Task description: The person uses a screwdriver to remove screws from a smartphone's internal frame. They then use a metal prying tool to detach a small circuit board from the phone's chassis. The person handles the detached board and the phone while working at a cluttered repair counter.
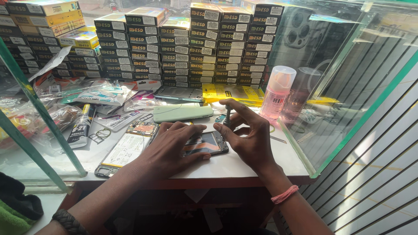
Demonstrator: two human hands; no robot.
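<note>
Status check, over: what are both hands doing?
Left hand pressing down opened phone. Right hand holding small screwdriver upright over it. Second opened phone lies alongside.

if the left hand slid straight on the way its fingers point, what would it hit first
Probably the right hand: the left hand lies on the small opened phone, fingers pointing right toward it. Depth is hard to judge.

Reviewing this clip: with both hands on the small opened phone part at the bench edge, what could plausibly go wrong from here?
1. The right hand holds a thin grey screwdriver upright over the small dark opened phone frame; a slip could gouge it.
2. That frame sits near the white bench's front edge, steadied only by the left hand; it might slide off.
3. The pink clear-capped spray bottle stands close to the right hand and could be knocked over.
</note>
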